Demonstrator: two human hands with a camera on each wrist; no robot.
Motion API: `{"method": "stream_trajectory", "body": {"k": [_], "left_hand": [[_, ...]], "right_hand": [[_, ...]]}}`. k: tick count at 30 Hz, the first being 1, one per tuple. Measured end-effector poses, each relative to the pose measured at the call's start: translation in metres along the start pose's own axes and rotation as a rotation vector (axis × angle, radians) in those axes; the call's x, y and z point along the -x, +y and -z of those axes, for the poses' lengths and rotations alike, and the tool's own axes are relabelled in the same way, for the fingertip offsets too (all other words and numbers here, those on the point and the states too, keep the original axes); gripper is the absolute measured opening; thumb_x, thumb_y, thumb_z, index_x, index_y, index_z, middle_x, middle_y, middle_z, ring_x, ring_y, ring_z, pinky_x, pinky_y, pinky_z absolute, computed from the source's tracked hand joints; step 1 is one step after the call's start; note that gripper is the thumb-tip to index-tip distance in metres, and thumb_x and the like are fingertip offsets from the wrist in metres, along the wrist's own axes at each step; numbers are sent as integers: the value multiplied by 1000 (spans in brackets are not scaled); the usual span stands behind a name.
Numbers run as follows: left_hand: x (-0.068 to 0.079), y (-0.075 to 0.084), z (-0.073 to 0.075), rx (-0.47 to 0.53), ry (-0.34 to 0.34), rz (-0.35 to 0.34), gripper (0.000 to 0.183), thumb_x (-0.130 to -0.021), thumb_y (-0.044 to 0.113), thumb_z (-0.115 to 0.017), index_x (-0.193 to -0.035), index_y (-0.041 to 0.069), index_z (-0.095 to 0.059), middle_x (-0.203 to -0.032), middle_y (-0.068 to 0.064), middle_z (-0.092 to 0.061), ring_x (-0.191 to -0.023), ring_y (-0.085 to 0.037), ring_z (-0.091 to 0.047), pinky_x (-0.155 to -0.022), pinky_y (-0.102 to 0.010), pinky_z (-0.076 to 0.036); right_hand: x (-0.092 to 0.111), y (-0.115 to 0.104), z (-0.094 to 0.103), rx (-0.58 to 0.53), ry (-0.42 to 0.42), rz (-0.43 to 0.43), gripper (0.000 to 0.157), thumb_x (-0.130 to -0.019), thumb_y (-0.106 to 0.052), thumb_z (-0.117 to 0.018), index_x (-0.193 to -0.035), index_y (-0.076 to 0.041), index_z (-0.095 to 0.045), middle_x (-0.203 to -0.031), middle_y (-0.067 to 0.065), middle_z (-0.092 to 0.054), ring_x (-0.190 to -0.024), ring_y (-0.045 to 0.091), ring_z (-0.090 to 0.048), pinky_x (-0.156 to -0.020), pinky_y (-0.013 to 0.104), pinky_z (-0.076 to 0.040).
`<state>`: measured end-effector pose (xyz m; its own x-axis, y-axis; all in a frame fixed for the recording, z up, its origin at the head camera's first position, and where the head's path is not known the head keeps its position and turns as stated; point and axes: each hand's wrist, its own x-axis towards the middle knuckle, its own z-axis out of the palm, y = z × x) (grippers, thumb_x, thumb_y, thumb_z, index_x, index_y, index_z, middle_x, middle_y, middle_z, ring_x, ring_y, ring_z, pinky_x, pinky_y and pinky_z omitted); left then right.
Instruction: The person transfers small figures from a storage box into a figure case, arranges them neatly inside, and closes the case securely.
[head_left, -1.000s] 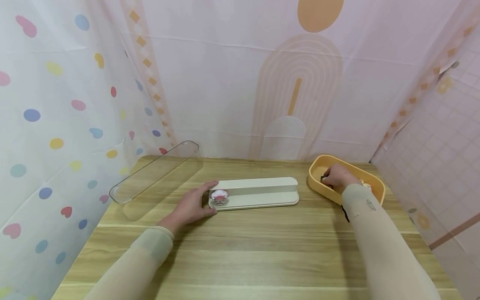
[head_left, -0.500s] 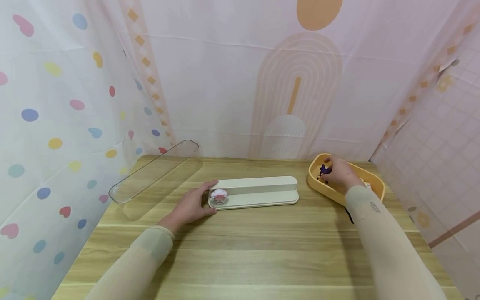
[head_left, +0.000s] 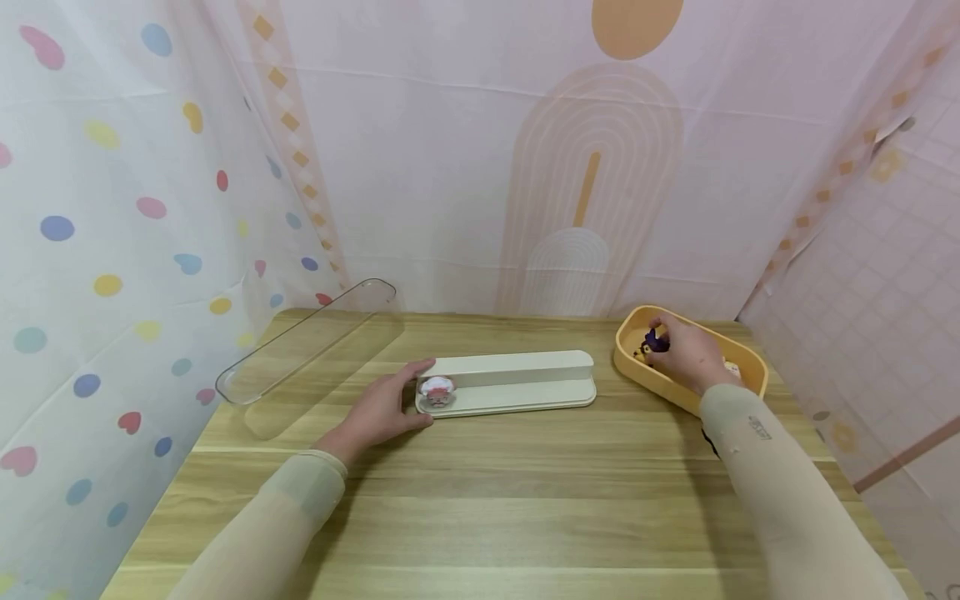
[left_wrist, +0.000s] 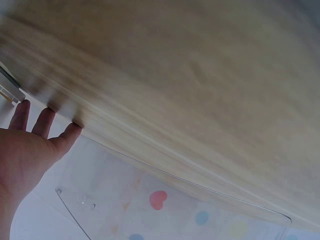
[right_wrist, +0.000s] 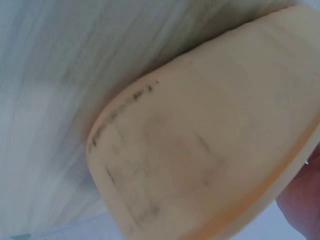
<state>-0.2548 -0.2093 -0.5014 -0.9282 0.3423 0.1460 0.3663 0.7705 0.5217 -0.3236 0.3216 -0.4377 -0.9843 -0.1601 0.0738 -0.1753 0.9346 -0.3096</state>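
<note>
In the head view, my left hand holds the left end of a long cream stepped display stand, thumb at its front edge and forefinger at the back. A small figurine with a white-and-pink top sits on the stand's lower step at that end. My right hand reaches into a yellow tray and pinches a small dark purple figurine; some yellow shows below it. The right wrist view shows the tray's outer wall with only part of the hand beyond it.
A clear plastic cover lies on the left of the wooden table. Pale figurines lie in the tray's right part, partly hidden by my right hand. Patterned curtains enclose the table's back and sides.
My right hand has risen slightly inside the tray and shifted a little right, bringing the purple figurine into sight between its fingers. The left hand and the stand stay in place.
</note>
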Motion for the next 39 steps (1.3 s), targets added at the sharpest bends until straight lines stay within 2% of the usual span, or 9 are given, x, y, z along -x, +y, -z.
{"method": "stream_trajectory", "body": {"k": [5,12,21,29,39], "left_hand": [[0,0,0,-2,1,-6,96,-83,29,-94,-164,23,-43,-150,-19,-64,-135,-42,-63,-115,-62,-48],[0,1,1,0,0,-15,96,-83,28,-94,-164,21,-43,-151,-20,-63,-135,-42,-63,-115,-62,-48],[-2,1,1,-3,-21,1,97,-84,31,-94,-165,24,-41,-154,-20,-61,-138,-43,-61,-117,-61,-47],[-1,1,2,10,-11,-1,96,-83,29,-94,-164,23,-42,-144,-22,-67,-132,-42,-64,-114,-62,-48],[-2,2,0,2,-14,5,97,-83,30,-94,-164,24,-41,-147,-20,-66,-134,-41,-64,-115,-61,-48]], "right_hand": [[1,-2,-2,6,33,-5,54,-93,-24,-78,-140,-8,-57,-122,25,-75,-108,46,-72,-93,62,-54],[3,-4,12,-92,34,-63,54,-96,-17,-76,-144,-5,-52,-130,31,-69,-121,53,-63,-105,67,-49],[9,-9,31,-119,87,-12,51,-93,-19,-78,-137,-6,-54,-129,32,-71,-124,53,-53,-106,69,-44],[5,-40,38,-112,90,78,50,-92,-18,-80,-135,-5,-58,-127,28,-73,-129,51,-54,-111,67,-42],[2,-92,23,-101,99,234,50,-89,-17,-85,-133,-7,-63,-122,19,-78,-128,48,-58,-108,66,-48]]}}
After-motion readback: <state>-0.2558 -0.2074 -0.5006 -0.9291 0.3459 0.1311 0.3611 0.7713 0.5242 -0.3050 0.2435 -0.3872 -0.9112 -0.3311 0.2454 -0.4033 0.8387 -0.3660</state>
